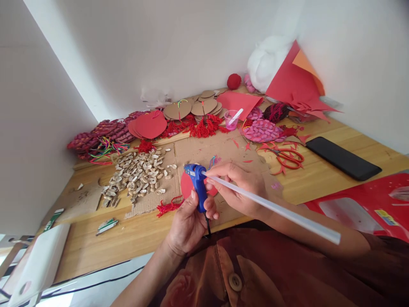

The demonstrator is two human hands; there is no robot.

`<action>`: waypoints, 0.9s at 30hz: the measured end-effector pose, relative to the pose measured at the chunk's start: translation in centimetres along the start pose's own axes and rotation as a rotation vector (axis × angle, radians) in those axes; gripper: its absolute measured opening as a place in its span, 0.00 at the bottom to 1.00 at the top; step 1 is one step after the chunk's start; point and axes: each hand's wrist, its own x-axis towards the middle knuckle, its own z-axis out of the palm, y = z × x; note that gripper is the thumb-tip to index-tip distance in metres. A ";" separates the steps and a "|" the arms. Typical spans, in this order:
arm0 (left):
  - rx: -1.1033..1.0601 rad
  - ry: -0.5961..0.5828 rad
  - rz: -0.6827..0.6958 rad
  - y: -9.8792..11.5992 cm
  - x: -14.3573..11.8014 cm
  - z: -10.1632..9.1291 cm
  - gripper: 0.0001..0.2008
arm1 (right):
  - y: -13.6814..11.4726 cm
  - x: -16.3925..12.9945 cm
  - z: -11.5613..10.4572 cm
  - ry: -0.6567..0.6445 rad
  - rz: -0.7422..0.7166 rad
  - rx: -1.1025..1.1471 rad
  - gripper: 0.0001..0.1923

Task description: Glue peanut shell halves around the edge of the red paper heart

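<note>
My left hand (188, 219) is wrapped round the handle of a blue hot glue gun (200, 189), whose nozzle points away to the left. Between the fingertips of my right hand (243, 187) is a long, translucent glue stick (277, 208); its front end is at the back of the gun and its other end sticks out toward my right forearm. Beneath the gun lies a red paper disc (185, 183), partly covered by my hands. A red tassel (169, 206) rests beside it on the cardboard sheet (188, 149).
Peanut shells (140, 175) are heaped on the left. Cardboard discs (177, 111), red discs (150, 125) and pink peanut-covered pieces (260, 130) line the back. Orange-handled scissors (289, 157), a black phone (343, 157) and a plastic cup (230, 121) are on the wooden table (96, 241).
</note>
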 end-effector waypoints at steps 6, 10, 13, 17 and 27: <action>-0.013 0.002 0.022 0.1 0.1 -0.1 0.16 | -0.9 0.1 -0.7 0.043 -0.033 -0.069 0.08; -0.030 0.029 0.012 0.2 0.2 -0.2 0.13 | -1.1 0.0 -1.0 0.051 -0.021 -0.091 0.10; -0.040 0.021 0.009 0.3 0.1 -0.2 0.11 | -1.1 0.2 -1.1 0.055 -0.047 -0.080 0.11; -0.035 0.013 0.007 0.2 -0.1 -0.1 0.12 | -1.0 0.3 -0.9 0.068 -0.042 -0.070 0.10; 0.023 0.023 0.045 0.1 0.0 -0.2 0.16 | -0.9 0.3 -0.7 0.044 -0.041 -0.101 0.07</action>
